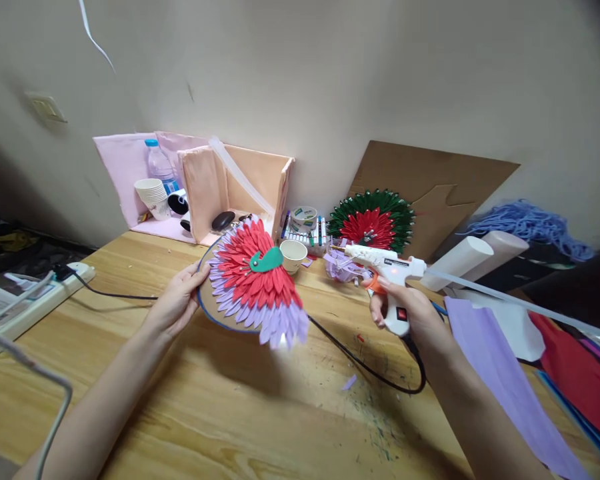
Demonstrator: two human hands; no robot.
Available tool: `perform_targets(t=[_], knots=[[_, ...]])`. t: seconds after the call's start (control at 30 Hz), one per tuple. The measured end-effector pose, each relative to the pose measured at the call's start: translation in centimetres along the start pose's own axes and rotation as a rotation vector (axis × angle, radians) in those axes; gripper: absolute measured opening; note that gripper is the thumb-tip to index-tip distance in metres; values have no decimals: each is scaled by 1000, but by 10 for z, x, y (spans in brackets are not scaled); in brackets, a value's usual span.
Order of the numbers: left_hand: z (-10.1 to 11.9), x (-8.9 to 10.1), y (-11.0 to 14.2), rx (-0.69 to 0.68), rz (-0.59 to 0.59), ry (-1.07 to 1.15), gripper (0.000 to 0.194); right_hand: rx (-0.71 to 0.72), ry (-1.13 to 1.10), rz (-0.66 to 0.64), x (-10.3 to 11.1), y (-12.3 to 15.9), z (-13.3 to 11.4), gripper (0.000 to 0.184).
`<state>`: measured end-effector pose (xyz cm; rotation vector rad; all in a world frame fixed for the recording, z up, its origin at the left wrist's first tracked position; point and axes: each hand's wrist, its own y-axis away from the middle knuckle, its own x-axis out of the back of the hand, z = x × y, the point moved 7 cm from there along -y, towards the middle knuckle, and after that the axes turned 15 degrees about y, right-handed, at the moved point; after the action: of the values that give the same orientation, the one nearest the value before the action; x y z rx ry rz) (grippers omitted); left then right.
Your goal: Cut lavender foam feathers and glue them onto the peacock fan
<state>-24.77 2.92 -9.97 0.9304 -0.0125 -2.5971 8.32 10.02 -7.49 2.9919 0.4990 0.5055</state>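
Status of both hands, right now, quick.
Left hand: closed on the edge of the red-and-lilac petalled cardboard disc.
Right hand: closed around the handle of the orange-triggered white plastic glue gun.

From my remote seat I see a small craft workspace: colour-speckled tabletop (220,413), glue gun (395,270), markers (300,236) at twelve o'clock, coloured sheets (490,373) at three.
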Motion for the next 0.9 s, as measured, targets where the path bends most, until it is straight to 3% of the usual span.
perform_targets(t=[0.33,0.67,0.9], knots=[[4,13,-2,71,-50,-195,32,-60,97,-189,-15,-1,8,41],[-7,17,-6,102,-16,-252,31,-53,91,-474,-58,15,11,43],[-14,18,-1,144,27,-306,33,-97,146,-558,-76,20,18,46]])
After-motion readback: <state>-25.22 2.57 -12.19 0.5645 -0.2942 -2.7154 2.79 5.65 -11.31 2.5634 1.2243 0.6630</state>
